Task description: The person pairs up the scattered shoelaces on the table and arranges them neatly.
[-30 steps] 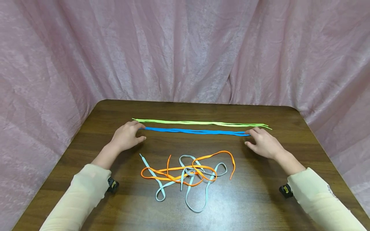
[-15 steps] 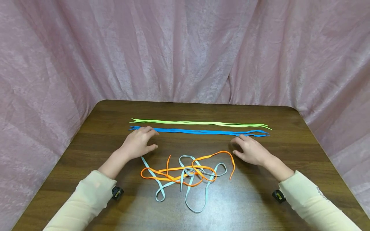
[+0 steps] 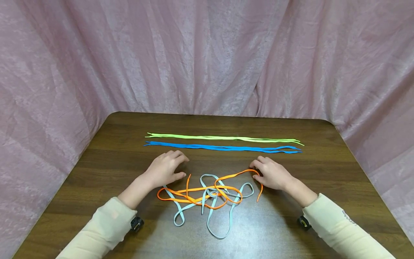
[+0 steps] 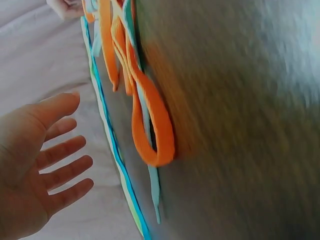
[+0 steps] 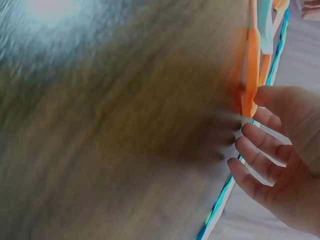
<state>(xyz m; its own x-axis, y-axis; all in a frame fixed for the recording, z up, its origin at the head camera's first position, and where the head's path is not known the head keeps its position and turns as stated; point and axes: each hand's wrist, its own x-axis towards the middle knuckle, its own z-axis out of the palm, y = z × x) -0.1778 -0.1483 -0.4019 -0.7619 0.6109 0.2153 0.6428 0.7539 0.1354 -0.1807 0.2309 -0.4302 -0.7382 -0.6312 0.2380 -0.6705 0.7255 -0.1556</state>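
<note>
An orange shoelace point(image 3: 231, 175) and a pale blue shoelace point(image 3: 211, 218) lie tangled together on the table in the head view. My left hand point(image 3: 166, 168) hovers at the tangle's left side, its fingers spread and relaxed and holding nothing, as the left wrist view shows. It hides one end of the pale blue lace in the head view. On the other side, my right hand point(image 3: 272, 173) is by the right bend of the orange lace, fingers loosely bent. In the right wrist view its thumb point(image 5: 272, 95) is close to the orange lace; whether they touch, I cannot tell.
Beyond the hands, a blue shoelace bundle point(image 3: 223, 148) stretches across the brown wooden table point(image 3: 106, 162). Parallel and farther back runs a yellow-green shoelace bundle point(image 3: 220, 137). A pink curtain point(image 3: 207, 57) hangs behind the table's far edge.
Both hands have left the ends of the blue laces and moved inward and nearer to the body, to the tangle. The blue lace ends are now uncovered. The tangled laces look unmoved.
</note>
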